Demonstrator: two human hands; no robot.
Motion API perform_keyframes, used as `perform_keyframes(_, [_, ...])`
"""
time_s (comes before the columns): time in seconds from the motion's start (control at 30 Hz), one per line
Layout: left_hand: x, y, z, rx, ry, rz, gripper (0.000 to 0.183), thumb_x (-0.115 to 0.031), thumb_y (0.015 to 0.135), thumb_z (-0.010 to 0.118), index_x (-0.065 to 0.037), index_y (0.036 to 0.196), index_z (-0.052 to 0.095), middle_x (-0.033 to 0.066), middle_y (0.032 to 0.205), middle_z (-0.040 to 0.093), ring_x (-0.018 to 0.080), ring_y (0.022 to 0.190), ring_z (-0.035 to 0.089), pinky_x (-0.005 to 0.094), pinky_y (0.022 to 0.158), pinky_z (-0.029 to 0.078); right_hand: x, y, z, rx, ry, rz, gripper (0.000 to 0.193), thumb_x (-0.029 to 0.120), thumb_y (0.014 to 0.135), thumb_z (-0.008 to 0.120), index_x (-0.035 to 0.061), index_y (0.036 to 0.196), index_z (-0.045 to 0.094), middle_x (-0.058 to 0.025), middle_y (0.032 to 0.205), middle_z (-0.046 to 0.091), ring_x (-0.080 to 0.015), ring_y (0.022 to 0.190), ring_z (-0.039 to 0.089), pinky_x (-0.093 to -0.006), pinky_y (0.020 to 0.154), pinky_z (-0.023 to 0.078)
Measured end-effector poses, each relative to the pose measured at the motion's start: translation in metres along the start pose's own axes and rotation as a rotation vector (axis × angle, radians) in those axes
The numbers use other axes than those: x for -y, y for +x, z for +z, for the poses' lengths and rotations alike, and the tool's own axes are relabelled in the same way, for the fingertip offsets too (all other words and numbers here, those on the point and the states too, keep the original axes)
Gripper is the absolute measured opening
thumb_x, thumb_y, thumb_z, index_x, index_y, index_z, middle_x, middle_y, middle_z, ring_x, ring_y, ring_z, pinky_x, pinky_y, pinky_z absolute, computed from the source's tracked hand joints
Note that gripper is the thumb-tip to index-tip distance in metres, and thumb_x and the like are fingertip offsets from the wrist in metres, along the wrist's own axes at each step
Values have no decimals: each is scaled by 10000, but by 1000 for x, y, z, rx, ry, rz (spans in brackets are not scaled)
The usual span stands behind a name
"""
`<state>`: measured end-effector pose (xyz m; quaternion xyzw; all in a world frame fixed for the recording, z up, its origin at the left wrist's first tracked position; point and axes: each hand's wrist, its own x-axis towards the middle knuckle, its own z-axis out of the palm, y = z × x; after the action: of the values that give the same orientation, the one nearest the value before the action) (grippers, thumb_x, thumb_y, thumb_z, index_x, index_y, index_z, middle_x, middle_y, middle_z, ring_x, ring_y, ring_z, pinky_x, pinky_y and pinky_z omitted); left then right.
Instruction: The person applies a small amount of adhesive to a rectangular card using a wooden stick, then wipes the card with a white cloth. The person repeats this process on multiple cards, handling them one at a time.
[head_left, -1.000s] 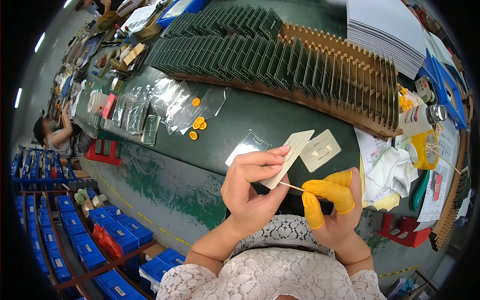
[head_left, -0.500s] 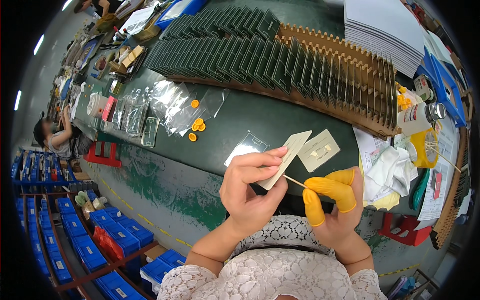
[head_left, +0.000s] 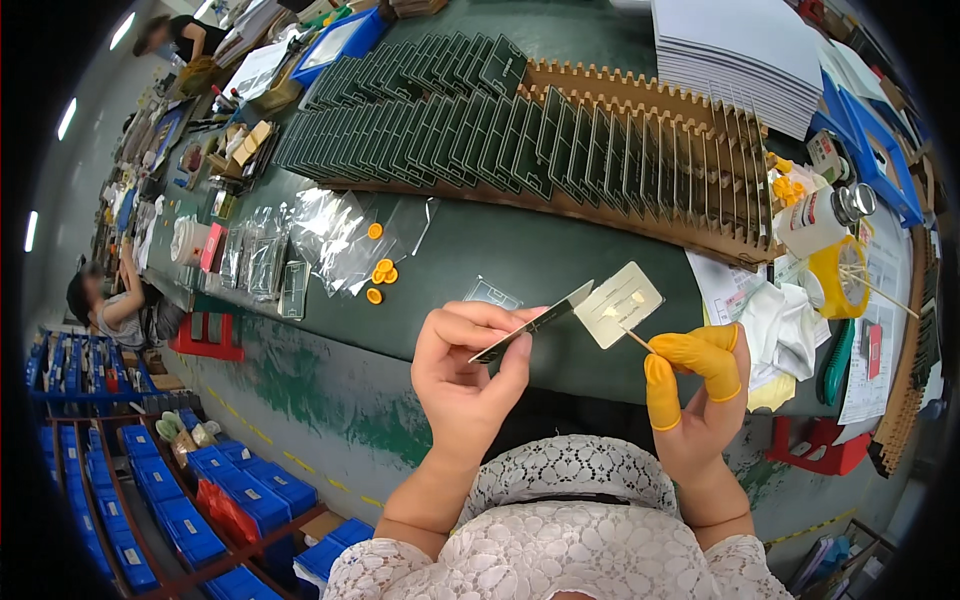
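My left hand (head_left: 465, 375) pinches a thin rectangular card (head_left: 535, 322) by its edges, tilted so that its dark face shows at a steep slant. Yellow finger cots cover the thumb and some fingers of my right hand (head_left: 695, 375), which grips a thin wooden stick (head_left: 638, 341). The stick's tip points up-left and stands apart from the held card. Beyond it, a cream card (head_left: 622, 303) with small pale marks lies on the green table. Part of another card (head_left: 492, 291) shows just behind my left fingers.
A brown slotted rack (head_left: 690, 225) full of dark green cards spans the table's far side. Orange finger cots (head_left: 384, 270) and clear plastic bags (head_left: 335, 235) lie left. At right are a bottle (head_left: 815, 222), white cloth (head_left: 783, 325) and yellow tape roll (head_left: 838, 285). Two people are farther left.
My left hand has moved left and turned the card from its cream face to its dark face. My right hand has shifted right, drawing the stick away from the held card.
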<state>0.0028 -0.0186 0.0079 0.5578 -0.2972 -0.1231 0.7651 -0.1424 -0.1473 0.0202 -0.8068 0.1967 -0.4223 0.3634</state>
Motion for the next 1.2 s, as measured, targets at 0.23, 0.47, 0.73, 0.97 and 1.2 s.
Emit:
perform_keyframes(0.23, [-1,7,-15,1,-547,-496,262,5,815,685,-89,928,468,66,977,579,176,980,621,343,883,517,-12,-4,-7,-26,-47,26,190,-6,810,739,15,978,654,-110,898,581,-228,765,534,-297,673,447])
perform_keyframes(0.47, [9,15,-37,81,-1466,-728,249,34,834,652,-98,973,494,-20,936,539,107,878,608,274,774,513,-22,-16,-8,30,-112,118,173,-19,816,727,23,964,649,-95,898,570,-224,807,523,-306,700,438])
perform_keyframes(0.73, [-9,19,-32,-318,-693,-588,259,-13,863,661,4,1104,568,89,1050,665,197,943,676,356,858,561,-39,-21,-8,105,-361,2,233,38,734,777,49,926,645,-113,906,550,-311,820,513,-409,724,403])
perform_keyframes(0.97, [-13,15,-33,-339,-322,-525,345,-17,862,663,9,1182,536,121,1127,639,220,1022,648,396,932,531,-50,-28,0,105,-418,-9,234,59,721,785,46,917,658,-90,920,544,-293,825,510,-405,710,387])
perform_keyframes(1.2, [0,9,-37,-96,-299,-569,398,-67,908,632,-34,1287,517,110,1211,633,246,1113,623,441,979,489,-61,-33,2,156,-474,16,258,141,737,770,58,942,638,-99,939,524,-306,859,512,-416,728,401])
